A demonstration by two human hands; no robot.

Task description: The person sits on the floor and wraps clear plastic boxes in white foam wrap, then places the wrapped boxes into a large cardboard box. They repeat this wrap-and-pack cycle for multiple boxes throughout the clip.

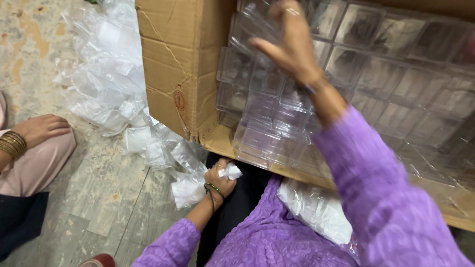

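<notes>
Clear plastic boxes (257,106) stand stacked inside the cardboard carton (173,64) lying on its side, far and right. The right hand (292,42) reaches up, its grip narrowing on one box (250,27) at the top of the stack. The left hand (220,179), near, is closed on a crumpled plastic wrapper (230,171). These boxes look light, stiff, slippery and easily cracked; best held by the edges

Heap of crumpled clear plastic bags (106,74), stone floor (99,198), co-worker's bangles (12,143), red cap (99,260)
</notes>
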